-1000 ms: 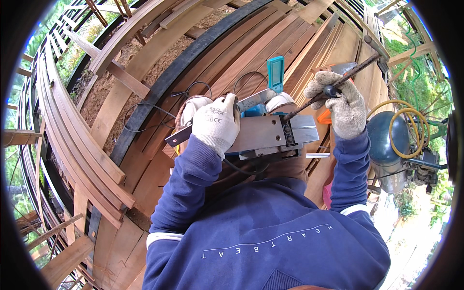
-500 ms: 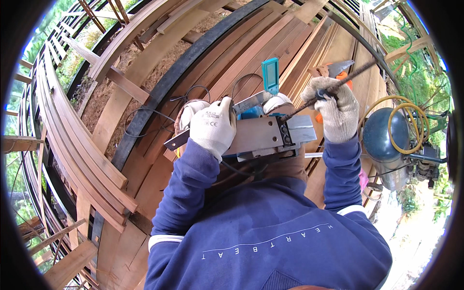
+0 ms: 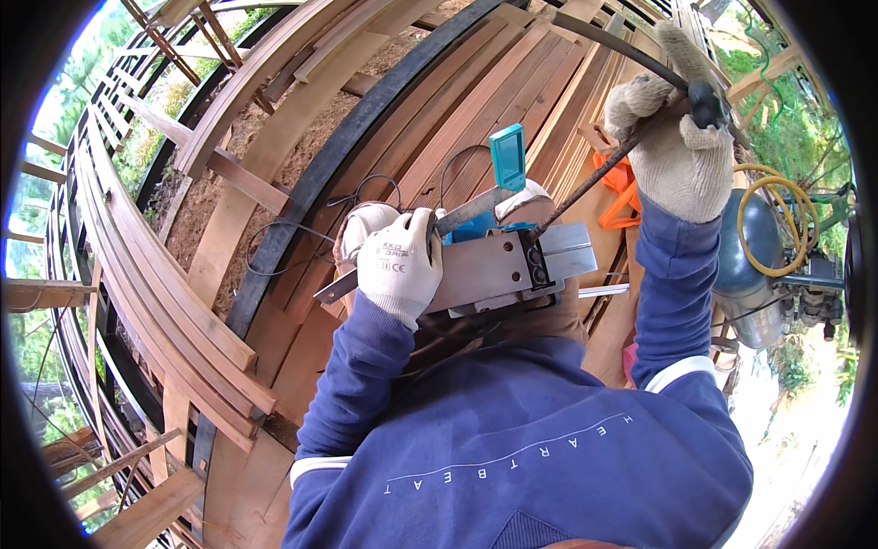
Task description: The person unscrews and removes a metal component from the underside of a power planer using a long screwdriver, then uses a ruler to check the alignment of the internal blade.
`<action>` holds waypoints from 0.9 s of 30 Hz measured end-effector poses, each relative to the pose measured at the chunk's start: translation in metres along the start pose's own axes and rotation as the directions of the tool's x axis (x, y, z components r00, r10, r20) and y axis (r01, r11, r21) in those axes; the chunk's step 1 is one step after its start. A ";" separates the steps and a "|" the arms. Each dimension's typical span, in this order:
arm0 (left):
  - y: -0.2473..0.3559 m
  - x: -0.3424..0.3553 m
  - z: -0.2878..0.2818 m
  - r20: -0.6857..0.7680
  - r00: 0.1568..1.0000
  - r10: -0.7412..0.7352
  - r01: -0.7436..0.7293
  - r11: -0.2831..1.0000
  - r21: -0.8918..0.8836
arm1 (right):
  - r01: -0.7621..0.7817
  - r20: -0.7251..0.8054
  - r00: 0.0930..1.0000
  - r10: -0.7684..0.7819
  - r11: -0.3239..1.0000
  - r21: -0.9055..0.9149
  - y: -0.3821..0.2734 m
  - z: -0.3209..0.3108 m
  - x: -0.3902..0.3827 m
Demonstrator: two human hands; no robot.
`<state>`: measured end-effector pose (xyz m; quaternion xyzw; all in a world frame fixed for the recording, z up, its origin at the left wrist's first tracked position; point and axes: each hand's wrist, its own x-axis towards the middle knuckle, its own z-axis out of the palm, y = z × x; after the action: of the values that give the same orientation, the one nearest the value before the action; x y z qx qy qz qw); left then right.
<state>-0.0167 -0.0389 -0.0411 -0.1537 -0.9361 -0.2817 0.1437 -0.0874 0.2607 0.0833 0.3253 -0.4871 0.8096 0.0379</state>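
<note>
Clamping upturned planer (image 3: 476,273) by one end in left hand (image 3: 399,267), bulk just right of that grip. Gripping dark rod (image 3: 585,187) loosely in right hand (image 3: 679,156), slanting it down-left toward cutter slot (image 3: 537,265). Probably best: pinning planer firmly, seating rod squarely, pushing evenly. Beyond both grips, up ahead: timber boards (image 3: 494,91).

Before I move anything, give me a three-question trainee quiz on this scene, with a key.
1. What colour is the rectangular piece standing up beyond the grey metal plate: A red, B teal, C white?
2. True or false: the right hand rests on the grey metal plate.
3. Fill in: the coiled yellow hose lies to the ____ of the grey metal plate.

Key: 1. B. 2. False; it holds the rusty rod. 3. Right.
</note>
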 end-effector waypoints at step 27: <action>-0.013 0.026 0.002 0.076 0.992 0.100 -0.102 0.995 0.021 | -0.686 -0.105 0.610 0.785 0.458 -0.565 -0.010 0.038 -0.165</action>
<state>-0.0457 -0.0425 -0.0397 -0.2095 -0.9353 -0.2566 0.1244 0.0650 0.2773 0.0098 0.1237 -0.7918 0.5357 -0.2661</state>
